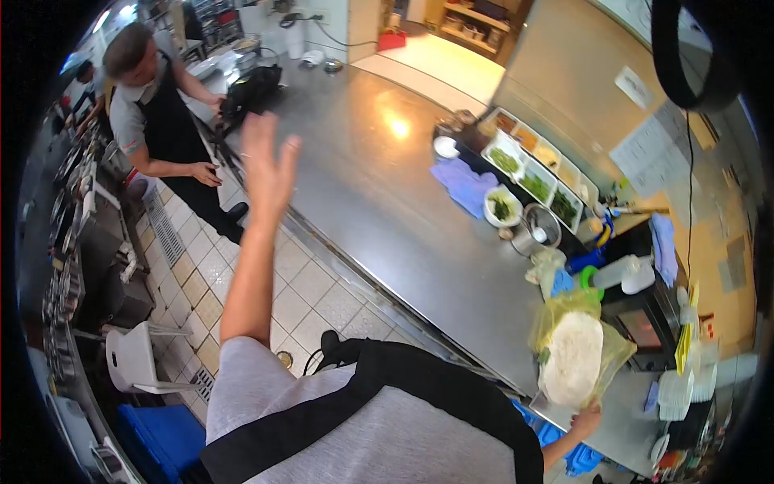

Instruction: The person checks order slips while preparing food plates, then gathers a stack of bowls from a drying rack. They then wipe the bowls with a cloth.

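My left hand (270,165) is raised at the end of my outstretched arm, over the floor side of the steel counter (379,202). Its fingers are spread and hold nothing. At the lower right, my right hand (587,419) is closed at the near edge of a yellow-green plastic bag (617,351). A pale, oblong, flat item (571,359) lies on the bag at the counter's edge; I cannot tell what it is made of.
A person (153,113) in a black apron stands at the upper left beside a black bag (250,93). Containers of greens (536,185), a purple cloth (466,185) and a metal pot (538,230) line the counter's far side. A white chair (129,355) stands at the lower left.
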{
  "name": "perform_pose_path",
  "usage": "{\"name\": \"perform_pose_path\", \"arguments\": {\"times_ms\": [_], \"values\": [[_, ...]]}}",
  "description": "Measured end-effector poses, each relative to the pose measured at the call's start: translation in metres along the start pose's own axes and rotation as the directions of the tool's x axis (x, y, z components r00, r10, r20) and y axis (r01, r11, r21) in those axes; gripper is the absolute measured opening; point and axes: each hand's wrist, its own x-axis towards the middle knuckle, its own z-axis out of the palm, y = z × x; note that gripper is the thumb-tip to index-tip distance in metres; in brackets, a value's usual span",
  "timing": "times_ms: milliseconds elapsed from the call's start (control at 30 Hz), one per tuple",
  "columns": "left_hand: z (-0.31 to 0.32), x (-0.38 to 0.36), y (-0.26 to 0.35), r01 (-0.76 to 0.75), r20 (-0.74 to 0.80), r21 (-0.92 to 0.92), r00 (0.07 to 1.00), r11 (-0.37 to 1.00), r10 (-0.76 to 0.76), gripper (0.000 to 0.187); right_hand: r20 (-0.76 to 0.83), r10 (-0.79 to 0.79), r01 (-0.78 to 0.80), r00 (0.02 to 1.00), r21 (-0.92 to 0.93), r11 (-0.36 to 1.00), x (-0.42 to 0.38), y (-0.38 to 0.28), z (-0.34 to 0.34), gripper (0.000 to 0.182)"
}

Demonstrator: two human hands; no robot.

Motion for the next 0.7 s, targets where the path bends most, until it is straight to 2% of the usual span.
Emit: {"name": "perform_pose_path", "arguments": {"times_ms": [33,100,133,167,200,233,267,300,333,400,433,467,533,567,633,700], "values": [[-0.028,0.026,-0.01,-0.011,-0.148,0.155,0.988,0.988,0.035,0.055,-0.15,-0.06,0.055,0.987,-0.038,0.998,-0.007,-0.013,-0.004,0.053],[-0.06,0.065,-0.052,0.032,-0.306,0.477,0.943,0.879,0.132,0.06,-0.287,-0.281,0.329,0.916,0.134,0.935,-0.043,-0.063,0.0,0.046],[-0.066,0.082,-0.08,0.038,-0.272,0.56,0.952,0.828,0.141,0.062,-0.37,-0.361,0.455,0.856,0.209,0.866,-0.063,-0.091,0.008,0.043],[-0.069,0.099,-0.112,0.041,-0.241,0.638,0.959,0.769,0.148,0.064,-0.344,-0.402,0.499,0.849,0.27,0.824,-0.081,-0.119,0.02,0.04],[-0.069,0.116,-0.146,0.0,-0.093,0.733,0.991,0.68,0.1,0.065,-0.322,-0.441,0.536,0.838,0.336,0.774,-0.099,-0.149,0.035,0.038],[-0.06,0.128,-0.188,-0.08,0.087,0.776,0.996,0.625,0.02,0.067,-0.306,-0.481,0.569,0.822,0.403,0.717,-0.115,-0.175,0.05,0.035],[-0.053,0.14,-0.212,-0.082,0.25,0.792,0.948,0.605,-0.198,0.067,-0.3,-0.559,0.634,0.773,0.363,0.682,-0.122,-0.194,0.07,0.034],[-0.045,0.156,-0.225,-0.024,0.286,0.793,0.897,0.609,-0.337,0.07,-0.296,-0.634,0.7,0.714,0.318,0.64,-0.127,-0.213,0.091,0.032],[-0.044,0.174,-0.213,-0.019,0.306,0.794,0.876,0.607,-0.373,0.073,-0.384,-0.734,0.829,0.559,0.266,0.492,-0.145,-0.237,0.107,0.032],[-0.021,0.209,-0.237,-0.127,0.347,0.776,0.904,0.618,-0.25,0.076,-0.264,-0.78,0.818,0.568,0.288,0.498,-0.189,-0.275,0.121,0.034],[-0.018,0.235,-0.222,0.077,0.391,0.633,0.826,0.77,-0.405,0.078,-0.202,-0.801,0.815,0.563,0.294,0.499,-0.213,-0.293,0.124,0.035],[-0.012,0.26,-0.22,0.208,0.45,0.566,0.733,0.798,-0.51,0.078,-0.14,-0.8,0.788,0.584,0.336,0.516,-0.233,-0.307,0.126,0.036],[0.012,0.3,-0.232,0.19,0.372,0.524,0.826,0.83,-0.424,0.086,-0.009,-0.788,0.723,0.615,0.405,0.56,-0.262,-0.328,0.129,0.04],[0.019,0.311,-0.233,0.258,0.385,0.471,0.8,0.843,-0.46,0.083,0.017,-0.783,0.709,0.622,0.412,0.573,-0.269,-0.334,0.133,0.041],[0.007,0.334,-0.191,0.388,0.429,0.36,0.739,0.849,-0.519,0.078,0.075,-0.764,0.674,0.641,0.422,0.606,-0.277,-0.339,0.143,0.044],[0.008,0.337,-0.175,0.396,0.432,0.288,0.759,0.872,-0.487,0.064,0.131,-0.757,0.663,0.64,0.403,0.631,-0.28,-0.338,0.15,0.043]]}}
